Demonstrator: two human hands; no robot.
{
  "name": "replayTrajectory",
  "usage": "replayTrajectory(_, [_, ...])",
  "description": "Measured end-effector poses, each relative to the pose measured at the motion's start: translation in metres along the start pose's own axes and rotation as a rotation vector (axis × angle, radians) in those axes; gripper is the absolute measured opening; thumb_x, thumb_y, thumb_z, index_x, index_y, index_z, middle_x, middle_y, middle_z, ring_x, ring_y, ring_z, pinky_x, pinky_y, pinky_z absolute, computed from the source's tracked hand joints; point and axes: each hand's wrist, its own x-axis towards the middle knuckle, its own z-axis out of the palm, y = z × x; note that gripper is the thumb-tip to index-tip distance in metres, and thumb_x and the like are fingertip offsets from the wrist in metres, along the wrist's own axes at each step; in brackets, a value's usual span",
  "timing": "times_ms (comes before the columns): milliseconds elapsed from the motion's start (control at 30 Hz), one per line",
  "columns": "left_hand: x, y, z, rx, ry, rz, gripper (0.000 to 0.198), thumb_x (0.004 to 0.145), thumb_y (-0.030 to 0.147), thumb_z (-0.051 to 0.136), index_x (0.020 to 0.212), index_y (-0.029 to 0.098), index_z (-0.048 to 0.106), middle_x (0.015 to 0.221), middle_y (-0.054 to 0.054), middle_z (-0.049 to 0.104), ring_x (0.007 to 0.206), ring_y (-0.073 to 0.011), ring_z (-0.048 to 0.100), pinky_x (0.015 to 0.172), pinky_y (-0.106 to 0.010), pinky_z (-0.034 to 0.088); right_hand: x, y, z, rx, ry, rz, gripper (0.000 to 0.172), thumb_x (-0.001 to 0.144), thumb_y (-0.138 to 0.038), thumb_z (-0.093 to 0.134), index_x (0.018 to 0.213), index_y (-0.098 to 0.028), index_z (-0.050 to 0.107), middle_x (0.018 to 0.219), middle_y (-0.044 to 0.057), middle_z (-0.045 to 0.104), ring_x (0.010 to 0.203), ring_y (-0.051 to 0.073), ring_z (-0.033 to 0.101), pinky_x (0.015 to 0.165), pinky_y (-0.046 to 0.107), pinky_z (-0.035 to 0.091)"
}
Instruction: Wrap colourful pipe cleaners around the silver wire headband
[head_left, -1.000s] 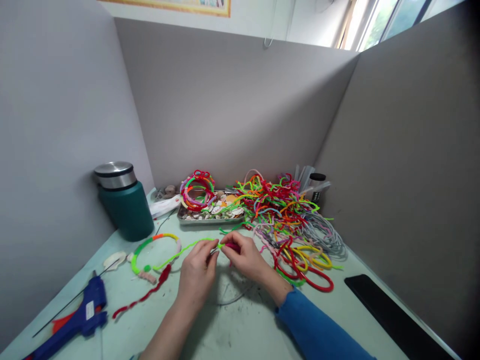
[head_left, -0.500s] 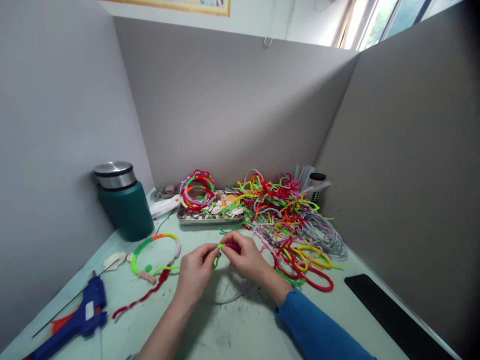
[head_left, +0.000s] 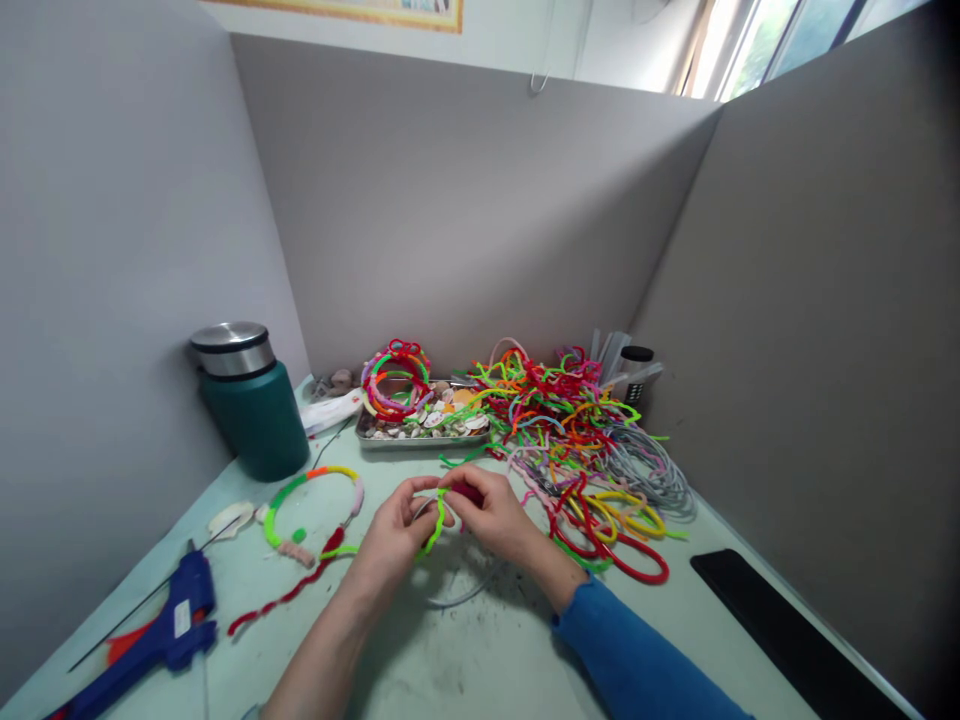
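A bright green pipe cleaner (head_left: 437, 530) hangs between my hands above the table. My right hand (head_left: 491, 512) pinches its top, where it meets a dark magenta fuzzy section (head_left: 469, 493) partly covered by the fingers. My left hand (head_left: 394, 530) is curled closed around a grey cord, part of which shows between thumb and forefinger. Below the hands a curved grey cord (head_left: 459, 603) shows; whether it is the same piece is hidden. Left of my left hand lie a multicoloured fuzzy ring (head_left: 279, 498) and a twisted red pipe cleaner (head_left: 289, 592).
A blue glue gun (head_left: 180, 610) lies at the left, before a teal bottle (head_left: 259, 425). At the back, a metal tray (head_left: 420, 445) holds shells and wrapped rings. A heap of pipe cleaners (head_left: 547, 400) and coiled grey cord (head_left: 652, 470) are right; a black strip (head_left: 780, 630) lies by the partition.
My left fingers have shifted off the pinch point, and the green end now hangs down in front of them. The right hand keeps almost the same place.
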Motion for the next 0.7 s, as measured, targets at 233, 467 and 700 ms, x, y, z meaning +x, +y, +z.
replayTrajectory(233, [0.003, -0.011, -0.002, 0.127, 0.02, 0.046, 0.042, 0.067, 0.029, 0.058, 0.106, 0.017, 0.05, 0.064, 0.004, 0.056, 0.041, -0.0065, 0.042, 0.04, -0.019, 0.036, 0.0, -0.002, 0.0, -0.024, 0.004, -0.016, 0.011, 0.079, -0.018, 0.051, 0.085, -0.017, 0.061, 0.07, 0.0, 0.057, 0.058, 0.009, 0.049, 0.052, 0.019, 0.037])
replayTrajectory(467, [0.003, -0.011, -0.004, 0.37, 0.236, 0.201, 0.034, 0.062, 0.034, 0.065, 0.091, 0.018, 0.058, 0.081, -0.002, 0.063, 0.059, -0.0117, 0.053, 0.053, -0.021, 0.042, 0.001, 0.003, 0.0, -0.06, 0.026, -0.01, 0.011, 0.079, -0.017, 0.051, 0.085, -0.018, 0.061, 0.071, 0.0, 0.059, 0.06, 0.01, 0.051, 0.055, 0.02, 0.038])
replayTrajectory(700, [0.0, -0.003, -0.006, 0.372, 0.295, 0.286, 0.021, 0.071, 0.038, 0.061, 0.075, 0.017, 0.061, 0.075, -0.002, 0.061, 0.068, -0.0145, 0.055, 0.062, -0.024, 0.044, 0.001, 0.004, 0.0, -0.115, 0.016, -0.043, 0.011, 0.08, -0.019, 0.051, 0.084, -0.018, 0.061, 0.068, -0.001, 0.056, 0.058, 0.009, 0.046, 0.053, 0.019, 0.034])
